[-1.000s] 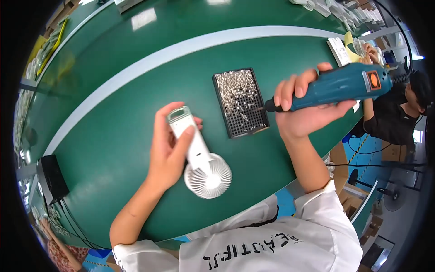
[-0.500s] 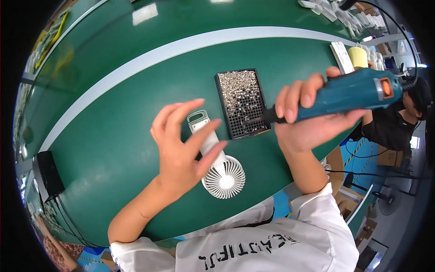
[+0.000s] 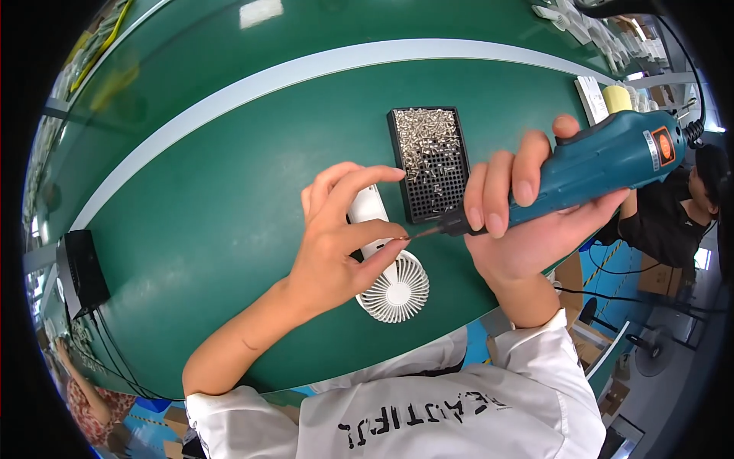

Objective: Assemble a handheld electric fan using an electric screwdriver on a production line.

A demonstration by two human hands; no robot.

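Note:
My right hand [image 3: 527, 206] is wrapped round a teal electric screwdriver [image 3: 596, 161], its thin bit pointing left. At the tip of that bit, the thumb and forefinger of my left hand [image 3: 336, 237] are pinched together; a screw there is too small to make out. Beneath my left hand lies a white handheld fan [image 3: 394, 292], its round ribbed head toward me and its handle partly hidden by my fingers. A black screw tray [image 3: 397, 141] stands just beyond, its far part heaped with small silvery screws [image 3: 430, 134] and its near part showing rows of holes.
A black box [image 3: 82, 264] with cables stands at the table's left end. At the far right are a yellow roll [image 3: 616, 99], a white box [image 3: 591, 100] and piled white parts [image 3: 577, 30]. A co-worker in dark clothing [image 3: 665, 218] is on the right, another person [image 3: 95, 402] at lower left.
My left hand has moved right and its thumb and forefinger have closed at the screwdriver's bit. The bit has come away from over the tray to the near side of it.

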